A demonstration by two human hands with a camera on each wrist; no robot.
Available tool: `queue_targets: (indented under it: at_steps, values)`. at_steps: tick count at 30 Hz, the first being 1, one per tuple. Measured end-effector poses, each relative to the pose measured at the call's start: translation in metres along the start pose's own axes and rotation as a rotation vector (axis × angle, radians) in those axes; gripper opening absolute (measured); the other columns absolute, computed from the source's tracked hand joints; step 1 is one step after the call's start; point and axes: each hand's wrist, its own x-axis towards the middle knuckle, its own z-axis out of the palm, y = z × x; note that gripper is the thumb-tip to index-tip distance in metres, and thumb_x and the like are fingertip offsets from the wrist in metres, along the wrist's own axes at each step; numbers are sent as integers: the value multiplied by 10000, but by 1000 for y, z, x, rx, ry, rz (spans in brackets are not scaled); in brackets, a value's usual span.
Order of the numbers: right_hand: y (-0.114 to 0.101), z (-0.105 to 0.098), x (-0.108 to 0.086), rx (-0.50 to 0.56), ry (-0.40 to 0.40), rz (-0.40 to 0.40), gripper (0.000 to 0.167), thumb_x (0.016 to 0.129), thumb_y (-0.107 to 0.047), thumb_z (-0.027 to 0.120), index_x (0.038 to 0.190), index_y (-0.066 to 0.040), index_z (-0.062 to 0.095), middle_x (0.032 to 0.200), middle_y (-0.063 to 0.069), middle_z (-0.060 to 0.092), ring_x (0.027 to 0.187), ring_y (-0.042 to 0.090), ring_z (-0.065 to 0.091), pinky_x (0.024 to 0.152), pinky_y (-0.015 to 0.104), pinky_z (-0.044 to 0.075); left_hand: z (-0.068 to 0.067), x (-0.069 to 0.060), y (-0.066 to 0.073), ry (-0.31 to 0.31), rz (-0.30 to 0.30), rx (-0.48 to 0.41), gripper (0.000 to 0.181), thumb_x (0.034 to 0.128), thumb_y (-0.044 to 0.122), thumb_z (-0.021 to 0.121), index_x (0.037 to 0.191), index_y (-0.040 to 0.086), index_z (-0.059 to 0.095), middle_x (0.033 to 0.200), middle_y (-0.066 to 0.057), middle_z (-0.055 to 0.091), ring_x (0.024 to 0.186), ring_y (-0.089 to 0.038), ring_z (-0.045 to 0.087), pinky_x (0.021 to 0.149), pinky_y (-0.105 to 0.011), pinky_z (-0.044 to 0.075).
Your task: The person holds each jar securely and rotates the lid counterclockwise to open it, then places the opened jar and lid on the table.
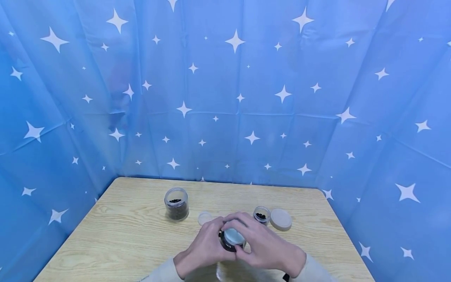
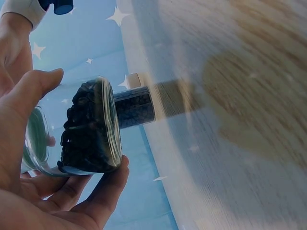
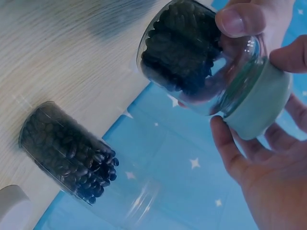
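Note:
Between both hands is a clear glass jar [image 2: 93, 127], partly filled with dark beans that look like coffee beans. My left hand [image 1: 208, 242] grips its side, thumb on one side and fingers on the other. At its mouth sits a pale green lid [image 3: 261, 103], which my right hand [image 1: 262, 246] holds around the rim with thumb and fingers. In the right wrist view the jar is tilted and raised off the table. Whether the lid is fully seated cannot be told.
On the wooden table [image 1: 141, 235], an open bean jar [image 1: 177, 205] stands at the back left. A smaller open jar [image 1: 262, 214] with beans is right of centre, beside a round whitish lid [image 1: 280, 219]. Another pale lid [image 1: 205, 217] lies just beyond my left hand. A blue starry curtain [image 1: 218, 86] surrounds the table.

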Motion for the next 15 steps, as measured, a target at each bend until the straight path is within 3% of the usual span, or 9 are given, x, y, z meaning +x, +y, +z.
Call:
queue_targets:
  at_steps: [7,15]
  values:
    - [0,-2,1,-14,-5,-51,563,937,-20,796,1453,-195,656,1577,1,649,1420,177,670,1128,410,644,1,0,-1,-15,-16,-12,672,747,251,1043,1345,208,740,1162,80,814,1024,18,728,896,-218,635]
    - [-1,-2,0,-13,-20,-43,557,950,-21,788,1457,-207,651,1594,-12,641,1442,179,661,1135,413,641,1,0,-2,-27,-23,-32,675,759,250,1035,1362,221,734,1180,89,810,1033,20,734,903,-218,640]
